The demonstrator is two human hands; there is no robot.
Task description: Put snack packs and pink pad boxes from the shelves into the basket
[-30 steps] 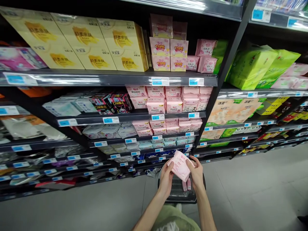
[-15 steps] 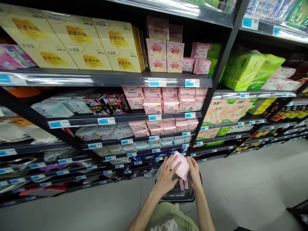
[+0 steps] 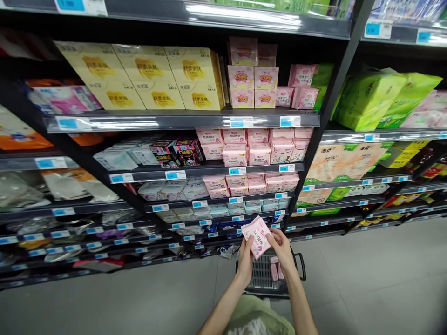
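Observation:
A soft pink packet with printed characters (image 3: pixel 257 237), which looks like a pack of sanitary pads, is held tilted in front of me. My left hand (image 3: pixel 246 260) grips its lower left side, thumb on the printed face. On its right edge, my right hand (image 3: pixel 281 246) closes with the thumb in front. Beneath both hands stands a dark shopping basket (image 3: pixel 258 274) on the floor. Inside it, toward the right, lie small pink packs (image 3: pixel 274 271), partly hidden by my right forearm.
Shelves ahead carry pink packets (image 3: pixel 235 155), yellow boxes (image 3: pixel 146 70) and silvery packs (image 3: pixel 164 190). Green bags (image 3: pixel 366 102) fill the bay to the right. Price tags line the shelf edges. Grey tiled floor (image 3: pixel 359 265) runs along the shelves' base.
The packet has turned so its printed face shows. My left hand has shifted from over its front to its lower left side. The whole view has swung slightly left.

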